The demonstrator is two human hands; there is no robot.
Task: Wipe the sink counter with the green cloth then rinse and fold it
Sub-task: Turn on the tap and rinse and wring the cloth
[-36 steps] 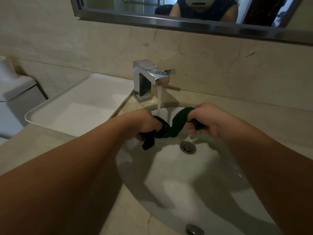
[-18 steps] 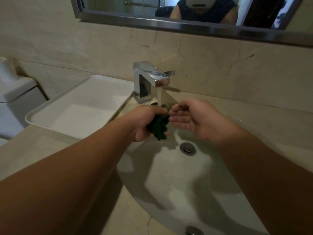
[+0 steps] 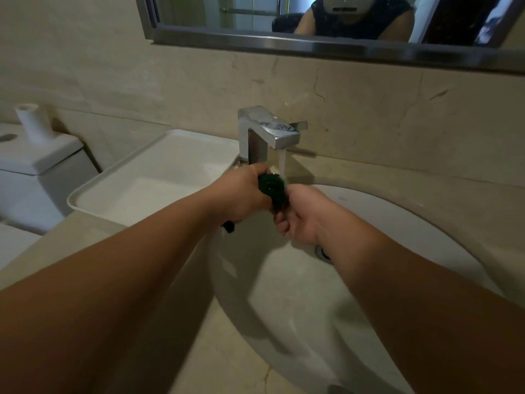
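Over the basin, just under the spout: the green cloth (image 3: 272,186) is twisted into a tight, dark wad and held in the air between both hands, above the back of the bowl.
Left hand (image 3: 246,191): fingers are wrapped round the upper part of the wad, knuckles toward the tap. A short end of the cloth sticks out below the hand, on the wrist side.
Right hand (image 3: 301,218): its back faces the camera. The fingers are curled in and clamped on the lower end of the wad. The fingertips are mostly hidden.
Hands together: they touch, or very nearly touch, with the cloth bridging them.
Water (image 3: 281,162): a thin stream falls from the spout onto the upper right edge of the cloth.
Tap (image 3: 270,132): square and chrome, it stands at the back edge of the counter behind the bowl, its lever pointing right.
Sink (image 3: 375,280): a white oval bowl sunk into the beige stone counter (image 3: 42,251). The drain (image 3: 323,253) is half hidden behind the right wrist.
Tray (image 3: 159,177): white and rectangular, it sits on the left end of the counter, just beside the tap.
Past the left edge of the counter: a white toilet cistern (image 3: 37,166) has a paper roll (image 3: 29,120) standing on its lid.
Wall: a metal-framed mirror (image 3: 312,48) reflects a person in a dark sleeveless top.
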